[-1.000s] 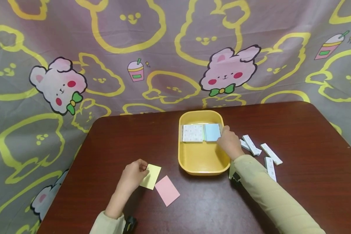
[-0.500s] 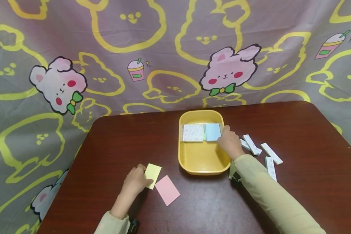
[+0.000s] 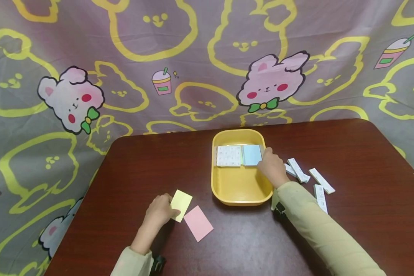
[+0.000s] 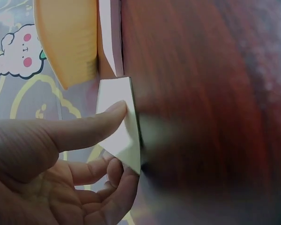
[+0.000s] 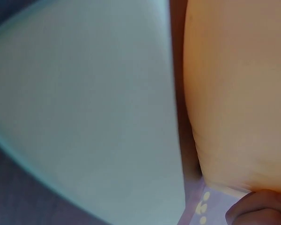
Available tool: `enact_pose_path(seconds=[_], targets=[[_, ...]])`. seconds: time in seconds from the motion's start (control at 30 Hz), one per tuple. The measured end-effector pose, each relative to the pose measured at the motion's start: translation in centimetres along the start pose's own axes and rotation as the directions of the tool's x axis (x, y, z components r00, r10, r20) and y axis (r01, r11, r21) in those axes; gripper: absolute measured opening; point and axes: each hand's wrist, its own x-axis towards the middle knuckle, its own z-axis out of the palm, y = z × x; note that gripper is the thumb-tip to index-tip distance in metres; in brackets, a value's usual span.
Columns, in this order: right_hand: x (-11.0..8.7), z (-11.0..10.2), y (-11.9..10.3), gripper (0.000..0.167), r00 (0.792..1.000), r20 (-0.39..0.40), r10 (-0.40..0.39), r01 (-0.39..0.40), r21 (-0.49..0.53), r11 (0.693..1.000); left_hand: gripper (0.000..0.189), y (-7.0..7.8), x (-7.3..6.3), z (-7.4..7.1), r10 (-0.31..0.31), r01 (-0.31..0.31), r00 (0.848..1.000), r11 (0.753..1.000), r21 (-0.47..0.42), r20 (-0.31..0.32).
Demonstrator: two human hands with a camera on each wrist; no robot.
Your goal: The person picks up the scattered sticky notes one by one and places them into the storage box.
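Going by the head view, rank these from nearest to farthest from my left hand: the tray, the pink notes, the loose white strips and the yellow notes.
1. Yellow notes: pinched by your left hand.
2. Pink notes: just right of the yellow ones.
3. Tray: farther right and forward.
4. Loose white strips: beyond the tray's right side.

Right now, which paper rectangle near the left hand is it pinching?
The pale yellow paper rectangle, pinched by the left hand; the pink paper rectangle beside it lies untouched on the brown table.
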Motion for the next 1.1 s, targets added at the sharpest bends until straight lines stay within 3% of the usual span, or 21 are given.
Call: enact_pose_path(seconds=[0.2,0.43,0.67,0.8,0.93,1.1], targets=[[0.1,0.1,0.0,0.039,1.000,-0.003,0.008,-0.008,0.001,1.000,0.023,-0.5,0.0,-0.2,-0.034,0.034,0.999,0.998,-0.043,0.004],[0.2,0.1,0.1,0.041,1.000,-0.011,0.001,-0.001,0.001,1.000,0.022,-0.8,0.4,-0.6,-0.012,0.010,0.999,0.997,-0.075,-0.036],[0.1,0.1,0.1,0.041,1.000,-0.026,-0.005,0.005,-0.004,1.000,0.025,0.2,1.0,-1.4,-0.048,0.036,0.993,0.993,-0.116,-0.103],[0.1,0.1,0.0,0.040,1.000,-0.026,-0.001,0.001,0.000,1.000,0.025,1.6,1.6,-1.6,-0.027,-0.007,0.984,0.982,-0.188,-0.178],[0.1,0.1,-0.1,0.040,1.000,-0.022,0.004,-0.004,0.003,1.000,0.023,3.2,2.3,-1.8,-0.010,-0.061,0.974,0.951,-0.303,-0.225],[0.1,0.1,-0.1,0.040,1.000,-0.019,0.006,-0.006,0.005,1.000,0.024,5.3,3.4,-2.1,0.003,-0.100,0.981,0.866,-0.491,-0.194]])
